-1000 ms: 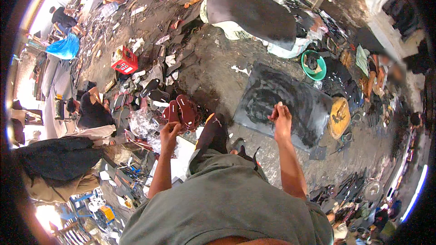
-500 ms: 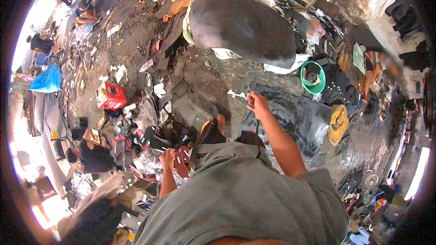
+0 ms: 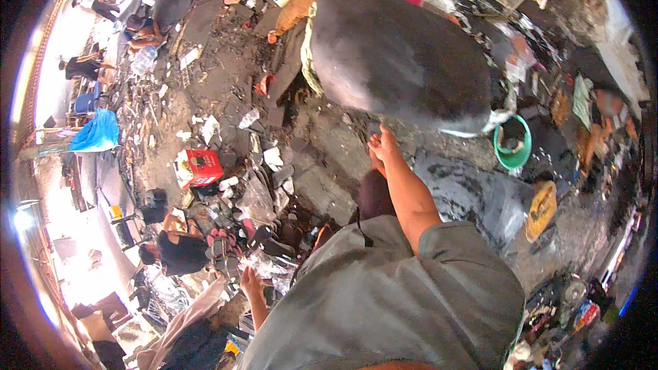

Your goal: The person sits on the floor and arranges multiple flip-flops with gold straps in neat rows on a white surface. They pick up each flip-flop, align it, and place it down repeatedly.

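My right hand reaches forward over the dirty ground, its fingers curled together. Whether something small is pinched in them cannot be made out. Beyond it lies a big, dark, rounded bundle, its top smooth, with pale cloth at its edge. To the right of my right forearm a dark, wet-looking sheet lies flat. My left hand hangs low at my left side with its fingers loosely stretched and nothing visible in them. Nearest to it are crumpled clear plastic and scattered scraps.
A green tub and a yellow oval piece stand at right. A red box sits among litter at left. A person in dark clothing is near my left; several more people are at far left, one at far right.
The view has shifted, so the ground things appear farther right. My right hand has moved off the dark sheet's edge toward the bundle. A dark cord near it no longer shows. My left fingers have loosened.
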